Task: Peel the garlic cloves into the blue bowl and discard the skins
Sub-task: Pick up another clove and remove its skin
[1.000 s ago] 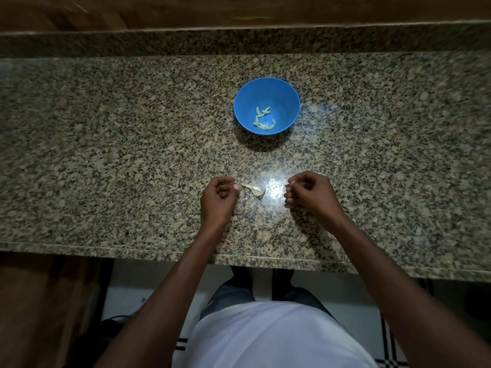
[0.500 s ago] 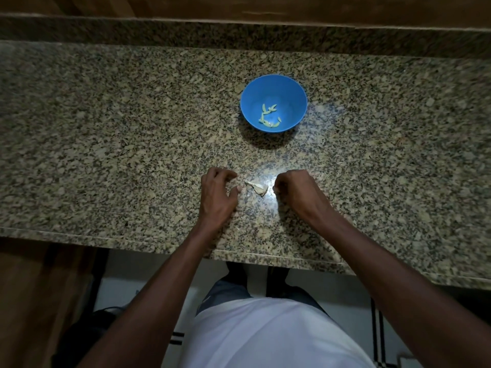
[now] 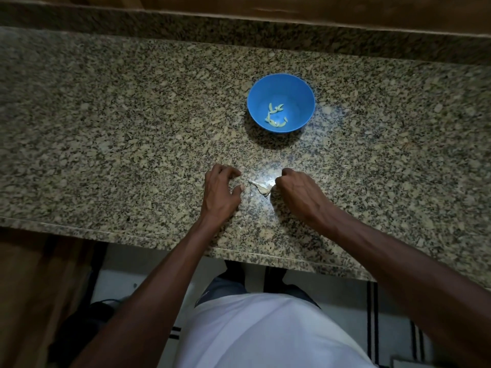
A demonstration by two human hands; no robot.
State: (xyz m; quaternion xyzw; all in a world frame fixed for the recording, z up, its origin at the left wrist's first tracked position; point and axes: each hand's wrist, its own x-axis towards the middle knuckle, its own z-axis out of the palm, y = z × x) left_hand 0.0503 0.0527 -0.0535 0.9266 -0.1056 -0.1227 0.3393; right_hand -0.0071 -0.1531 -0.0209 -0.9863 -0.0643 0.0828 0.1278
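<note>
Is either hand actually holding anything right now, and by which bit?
The right hand pinches the garlic skin by its right-hand end; the rest lies on the counter. The left hand holds nothing.

Our two hands on the counter (image 3: pixel 106 144) near its front edge, left hand (image 3: pixel 221 193) left of the garlic skin (image 3: pixel 261 187), right hand (image 3: pixel 296 193) just right of it, bowl (image 3: pixel 297 86) behind them, peeled cloves (image 3: pixel 275 116) inside it.
</note>
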